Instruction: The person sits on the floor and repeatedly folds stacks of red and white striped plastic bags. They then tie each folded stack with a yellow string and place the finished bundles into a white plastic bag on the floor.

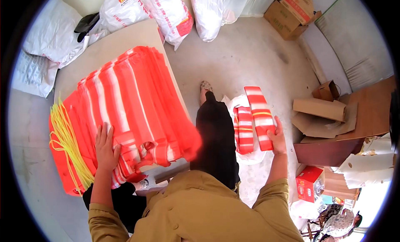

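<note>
A thick stack of red-and-white striped plastic bags is spread on the board at my left, its near edge crumpled. My left hand lies on it with the fingers stretched out. Beside that hand, a bunch of yellow plastic ties rests on the stack's left side. Out to the right, my right hand grips the near end of a folded striped bundle, which has a yellow tie around its middle. Similar bundles sit just left of it in a white sack near the floor.
The tan board holds the stack. Full white sacks line the far side. A cardboard box stands at the far right. Open cartons and a red box lie along the right. Another person is at lower right.
</note>
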